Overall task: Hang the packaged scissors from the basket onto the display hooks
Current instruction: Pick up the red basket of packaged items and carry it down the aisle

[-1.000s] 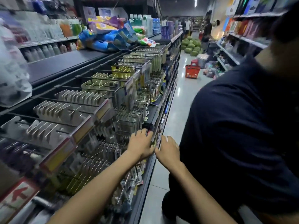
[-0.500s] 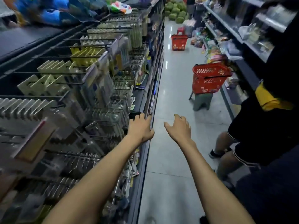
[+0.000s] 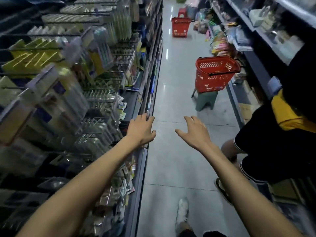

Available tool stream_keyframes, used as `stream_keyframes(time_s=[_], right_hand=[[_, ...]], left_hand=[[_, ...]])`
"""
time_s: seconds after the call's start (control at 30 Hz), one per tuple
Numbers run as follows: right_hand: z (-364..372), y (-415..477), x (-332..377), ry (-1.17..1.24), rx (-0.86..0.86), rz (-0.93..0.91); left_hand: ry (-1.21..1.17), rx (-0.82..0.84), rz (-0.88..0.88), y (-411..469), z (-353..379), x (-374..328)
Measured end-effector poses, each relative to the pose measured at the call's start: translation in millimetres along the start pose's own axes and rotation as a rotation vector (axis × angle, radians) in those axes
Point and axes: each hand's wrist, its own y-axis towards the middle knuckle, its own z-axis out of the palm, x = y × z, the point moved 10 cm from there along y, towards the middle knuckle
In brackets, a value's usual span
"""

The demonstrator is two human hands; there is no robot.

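While the left hand (image 3: 141, 130) rests on the shelf edge (image 3: 143, 168) beside the display hooks (image 3: 99, 101), its grip holding nothing, the right hand (image 3: 196, 132) hovers above the floor (image 3: 171, 159), grip wide and empty. Beyond it, well apart, the basket (image 3: 217, 74) stands on a stool (image 3: 206, 101) against the right shelving; its contents cannot be seen. Open aisle lies between.

The red basket (image 3: 217, 77) stands upright by the right shelving (image 3: 253, 53), across the aisle (image 3: 171, 159) from the package-hung display hooks (image 3: 99, 100).
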Motion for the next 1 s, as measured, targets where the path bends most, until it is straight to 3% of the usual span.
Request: stream_keyframes(time_s=[0.57,0.83,1.0], right_hand=[[-46.0,253.5,-122.2,-0.035,0.099,-0.005],[3.2,379.0,-152.1,-0.118,0.291,0.025],[-8.4,478.1,-138.4,-0.142,0.355,0.047]], left_hand=[[0.003,-0.06,0.033,258.4,-46.4,-32.2],[-0.003,0.064,0.062,401.1,-13.6,1.2],[-0.01,0.13,0.067,506.1,-25.4,29.4]])
